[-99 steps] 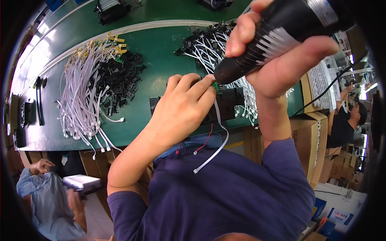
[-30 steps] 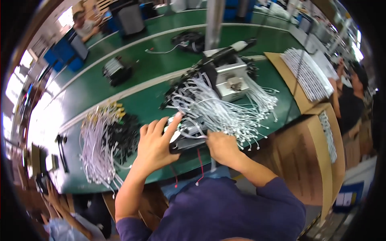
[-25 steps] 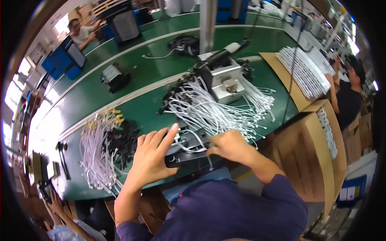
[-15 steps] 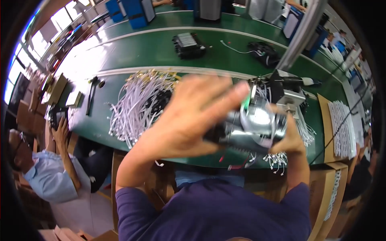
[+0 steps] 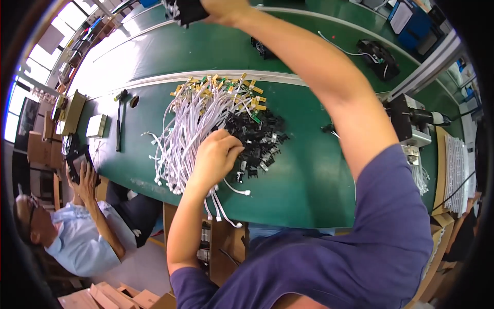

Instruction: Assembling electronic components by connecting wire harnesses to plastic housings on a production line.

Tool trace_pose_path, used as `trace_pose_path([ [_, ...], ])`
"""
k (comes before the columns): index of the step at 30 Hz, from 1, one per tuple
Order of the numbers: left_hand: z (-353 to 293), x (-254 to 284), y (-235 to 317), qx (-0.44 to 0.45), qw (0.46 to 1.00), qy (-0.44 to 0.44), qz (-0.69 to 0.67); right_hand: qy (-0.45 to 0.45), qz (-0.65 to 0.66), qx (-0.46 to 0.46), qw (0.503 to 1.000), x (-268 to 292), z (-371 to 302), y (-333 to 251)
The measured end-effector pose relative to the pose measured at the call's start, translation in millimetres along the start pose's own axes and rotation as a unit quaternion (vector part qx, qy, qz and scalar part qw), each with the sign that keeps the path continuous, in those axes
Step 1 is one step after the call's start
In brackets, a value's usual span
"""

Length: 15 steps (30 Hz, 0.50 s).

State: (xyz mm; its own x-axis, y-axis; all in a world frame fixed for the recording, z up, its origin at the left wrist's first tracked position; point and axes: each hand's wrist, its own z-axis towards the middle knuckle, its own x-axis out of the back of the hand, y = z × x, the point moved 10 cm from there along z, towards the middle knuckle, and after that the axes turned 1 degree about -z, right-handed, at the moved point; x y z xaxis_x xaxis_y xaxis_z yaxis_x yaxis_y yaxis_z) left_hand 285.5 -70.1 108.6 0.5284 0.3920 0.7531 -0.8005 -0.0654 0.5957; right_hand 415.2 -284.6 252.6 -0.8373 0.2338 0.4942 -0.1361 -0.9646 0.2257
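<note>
My left hand (image 5: pixel 215 157) lies with curled fingers on a heap of white cables (image 5: pixel 190 123) with yellow-tagged ends, its fingertips at the edge of a pile of small black connectors (image 5: pixel 260 139). Whether it grips anything is hidden by the fingers. My right arm stretches far across the green bench (image 5: pixel 309 170). My right hand (image 5: pixel 221 6) at the top edge is closed on a black device (image 5: pixel 186 10) above the far green belt.
Two more black devices (image 5: pixel 378 51) (image 5: pixel 260 46) lie on the far belt. A metal fixture (image 5: pixel 411 123) and a tray of white cables (image 5: pixel 455 170) stand at the right. A dark hand tool (image 5: pixel 118 126) lies left. Another person (image 5: pixel 77 232) sits lower left.
My right hand has carried the black device from in front of me up to the far belt. My left hand has dropped onto the cable heap. The view has swung left.
</note>
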Motion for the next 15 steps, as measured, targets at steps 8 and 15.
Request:
trace_pose_path([
  [8,32,-19,-2,-0.05,0.996,-0.072,-0.002,-0.164,-0.009,-0.025,0.986,-195,-65,-19],
  [15,55,-75,12,-0.163,0.978,-0.108,0.07,-0.528,-0.02,-0.111,0.842,-114,-60,-48],
])
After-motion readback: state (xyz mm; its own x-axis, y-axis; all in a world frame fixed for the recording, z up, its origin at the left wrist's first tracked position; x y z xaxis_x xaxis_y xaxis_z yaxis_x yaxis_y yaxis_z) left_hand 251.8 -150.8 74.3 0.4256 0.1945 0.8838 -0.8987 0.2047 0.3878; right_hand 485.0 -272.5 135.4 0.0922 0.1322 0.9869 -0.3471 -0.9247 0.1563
